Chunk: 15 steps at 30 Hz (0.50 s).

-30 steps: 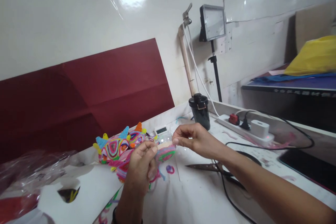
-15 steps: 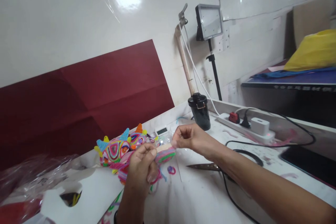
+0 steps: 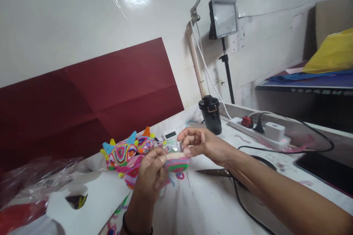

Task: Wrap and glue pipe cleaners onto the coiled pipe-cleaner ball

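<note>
A small piece (image 3: 176,165) covered in pink, grey and green yarn strips, with a bare pale upper edge, is pinched at its left end by my left hand (image 3: 151,169). At its upper right edge, the thumb of my right hand (image 3: 200,145) presses the piece; the index finger is lifted off and bent, and the other fingers curl close to the thumb. Behind my left hand stand colourful yarn-covered animal figures (image 3: 121,154) with blue, orange and yellow horns and ears. Scissors (image 3: 213,172) lie right of the piece, their handles hidden under my right forearm.
A black lidded cup (image 3: 211,115) and a small digital display (image 3: 170,135) stand behind. To the right are a power strip (image 3: 242,126), black cable and a phone (image 3: 325,170). White cut-out card (image 3: 102,191) and clear plastic wrap (image 3: 55,180) lie left. Yarn scraps are scattered about.
The yarn-covered piece has shifted slightly right and tilted, showing more of its striped side. My right index finger has lifted away from the edge. The camera view has moved a little.
</note>
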Motion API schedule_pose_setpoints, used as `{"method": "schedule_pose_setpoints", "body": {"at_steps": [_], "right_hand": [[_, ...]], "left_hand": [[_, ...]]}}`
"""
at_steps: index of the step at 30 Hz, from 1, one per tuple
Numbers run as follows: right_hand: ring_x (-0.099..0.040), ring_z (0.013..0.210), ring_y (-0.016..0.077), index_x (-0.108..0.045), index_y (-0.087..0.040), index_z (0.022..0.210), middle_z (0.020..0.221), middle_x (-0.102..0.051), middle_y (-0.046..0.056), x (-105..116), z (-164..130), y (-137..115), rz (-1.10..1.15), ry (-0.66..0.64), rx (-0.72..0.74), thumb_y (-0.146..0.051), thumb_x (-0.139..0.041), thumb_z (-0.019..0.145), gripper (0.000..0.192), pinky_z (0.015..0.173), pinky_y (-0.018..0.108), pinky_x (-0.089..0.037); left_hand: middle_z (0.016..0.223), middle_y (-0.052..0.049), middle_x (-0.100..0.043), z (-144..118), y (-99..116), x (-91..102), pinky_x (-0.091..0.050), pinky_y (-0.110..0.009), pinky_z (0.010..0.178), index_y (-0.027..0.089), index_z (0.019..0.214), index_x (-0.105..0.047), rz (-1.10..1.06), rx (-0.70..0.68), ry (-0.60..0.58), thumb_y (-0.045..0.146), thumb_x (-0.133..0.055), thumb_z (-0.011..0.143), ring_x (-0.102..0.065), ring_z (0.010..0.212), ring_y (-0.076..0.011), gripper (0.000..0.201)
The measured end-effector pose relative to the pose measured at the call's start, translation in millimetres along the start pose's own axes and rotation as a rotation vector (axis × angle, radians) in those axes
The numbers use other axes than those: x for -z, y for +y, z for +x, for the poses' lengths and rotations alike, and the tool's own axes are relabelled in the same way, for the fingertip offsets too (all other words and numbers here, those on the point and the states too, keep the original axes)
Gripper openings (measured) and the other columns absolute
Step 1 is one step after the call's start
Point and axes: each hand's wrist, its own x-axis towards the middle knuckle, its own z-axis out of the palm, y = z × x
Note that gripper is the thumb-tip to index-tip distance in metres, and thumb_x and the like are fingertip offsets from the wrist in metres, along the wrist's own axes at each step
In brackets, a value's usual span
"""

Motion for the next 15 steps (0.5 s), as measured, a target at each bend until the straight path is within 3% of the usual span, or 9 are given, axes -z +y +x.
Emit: {"method": "schedule_pose_setpoints", "body": {"at_steps": [6,10,15], "right_hand": [[-0.056,0.052,0.0077,-0.06,-0.016,0.081,0.061,-0.067,-0.005,2.7,-0.5,-3.0,0.104,-0.019,-0.021,-0.009,-0.085,0.05,0.041,0.055,0.021,-0.04],[-0.057,0.055,0.008,-0.058,-0.017,0.081,0.062,-0.069,-0.003,7.4,-0.3,-2.0,0.127,-0.047,-0.045,-0.01,-0.086,0.051,0.042,0.057,0.021,-0.039],[-0.058,0.058,0.0102,-0.056,-0.019,0.081,0.064,-0.069,-0.003,10.3,0.0,-1.0,0.056,-0.016,-0.049,-0.014,-0.088,0.051,0.044,0.059,0.023,-0.04]], "left_hand": [[0.03,0.013,-0.032,-0.7,0.2,-6.8,-0.013,-0.016,0.032,0.02,0.076,-0.05,-0.059,0.021,-0.001,0.035,-0.065,0.071,-0.015,0.026,-0.0033,0.021],[0.035,0.01,-0.041,0.0,2.6,-5.0,-0.017,-0.017,0.03,0.019,0.077,-0.054,-0.072,0.047,-0.01,0.042,-0.063,0.073,-0.025,0.025,-0.0041,0.025],[0.049,0.004,-0.057,-1.0,7.3,-1.5,-0.023,-0.019,0.031,0.015,0.093,-0.064,0.011,0.019,0.014,0.044,-0.059,0.077,-0.036,0.026,-0.0051,0.034]]}}
